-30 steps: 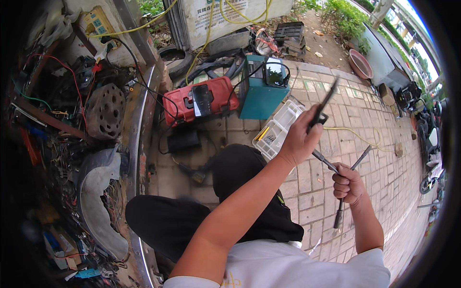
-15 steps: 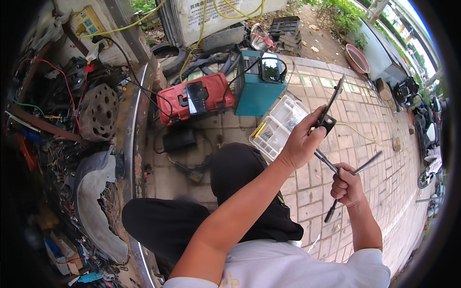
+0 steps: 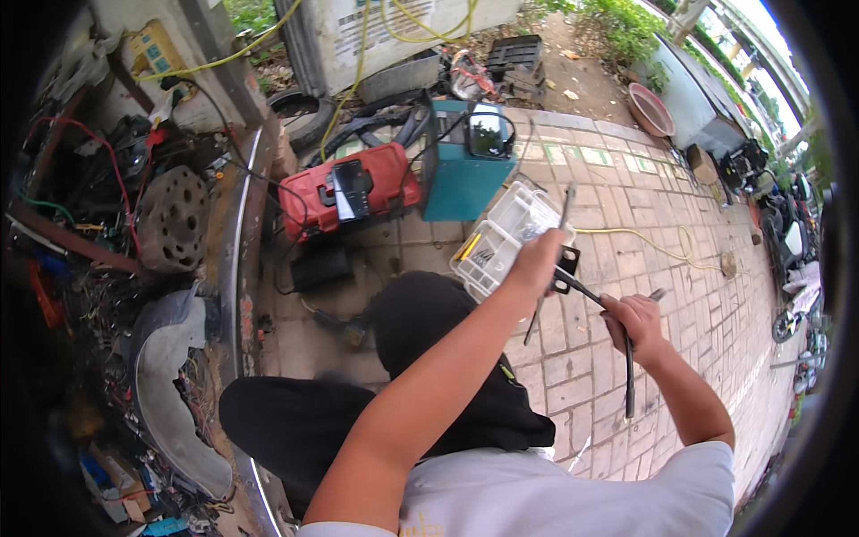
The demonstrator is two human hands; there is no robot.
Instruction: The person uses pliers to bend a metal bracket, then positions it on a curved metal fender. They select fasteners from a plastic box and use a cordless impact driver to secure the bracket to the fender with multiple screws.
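Observation:
My left hand (image 3: 539, 258) is closed round a black metal bracket (image 3: 567, 263), a thin long strip with a short plate that has holes in it. My right hand (image 3: 637, 324) grips a three-armed socket wrench (image 3: 629, 380) near its hub. One arm of the wrench points at the bracket's plate, and its tip seems to meet the plate; the exact contact is hard to see. Just beyond my left hand lies a white compartment box (image 3: 508, 215) with small parts and a yellow-handled tool.
A red toolbox (image 3: 387, 170) with a phone (image 3: 352, 190) on it stands ahead. Beside it is a teal box (image 3: 465, 186) carrying a mirror-like device (image 3: 488, 132). A black power brick (image 3: 322, 268) and cables lie on the paving. Scrap and a grey curved shell (image 3: 161, 394) fill the left.
Both hands have shifted: the left came lower and nearer, turning the bracket's strip more upright. The wrench has rotated in my right hand, its one arm still toward the bracket.

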